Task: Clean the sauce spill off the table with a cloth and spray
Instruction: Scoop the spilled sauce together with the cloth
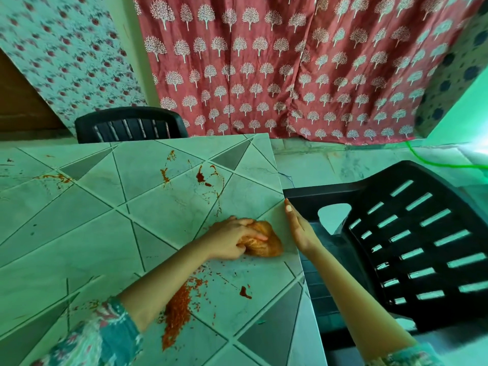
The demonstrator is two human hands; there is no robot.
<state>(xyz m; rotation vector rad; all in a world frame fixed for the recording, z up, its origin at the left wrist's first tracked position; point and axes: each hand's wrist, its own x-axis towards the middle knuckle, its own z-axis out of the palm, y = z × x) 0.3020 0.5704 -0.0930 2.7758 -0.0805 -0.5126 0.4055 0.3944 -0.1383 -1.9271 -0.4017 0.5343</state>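
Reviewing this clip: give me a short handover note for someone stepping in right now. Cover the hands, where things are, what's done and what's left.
Left hand grips the sauce-stained cloth and presses it on the table near its right edge.
Right hand is open, fingers straight along that edge.
Spray: not in view.
Done: judging by the stained cloth, some sauce is probably wiped up.
Left: the big smear by the left forearm, a small blob beside it, splotches farther up, and a streak at far left.
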